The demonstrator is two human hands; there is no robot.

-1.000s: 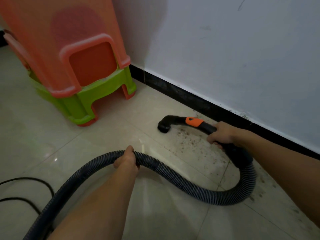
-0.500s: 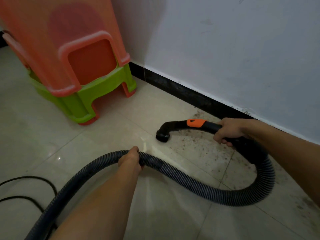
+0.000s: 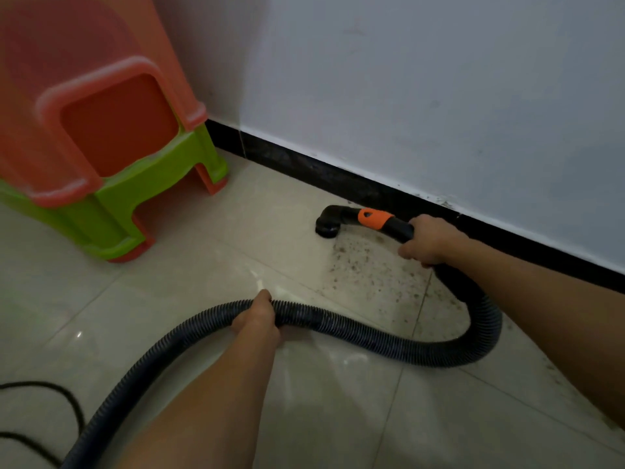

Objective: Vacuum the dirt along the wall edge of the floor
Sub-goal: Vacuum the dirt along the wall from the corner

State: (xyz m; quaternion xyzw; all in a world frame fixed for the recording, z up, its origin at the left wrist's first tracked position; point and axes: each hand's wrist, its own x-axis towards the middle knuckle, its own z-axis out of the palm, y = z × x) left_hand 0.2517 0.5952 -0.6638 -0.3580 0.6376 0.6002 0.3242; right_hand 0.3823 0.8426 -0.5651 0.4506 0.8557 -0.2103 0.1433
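Note:
A black vacuum nozzle (image 3: 327,225) with an orange slider (image 3: 374,219) stands mouth-down on the beige floor tiles, close to the black skirting board (image 3: 355,186). My right hand (image 3: 426,239) grips the black handle tube behind the orange part. The ribbed grey hose (image 3: 372,335) loops from that handle round to the lower left. My left hand (image 3: 258,318) grips the hose near its middle. Brown specks of dirt (image 3: 365,265) lie scattered on the tile between the nozzle and the hose, up to the wall edge.
Stacked orange and green plastic stools (image 3: 111,164) stand at the upper left near the wall corner. A thin black cable (image 3: 57,397) curls on the floor at the lower left. The white wall (image 3: 439,96) runs along the right.
The nozzle has moved toward the skirting board, away from me, with my right hand following. My left hand keeps its hold on the hose.

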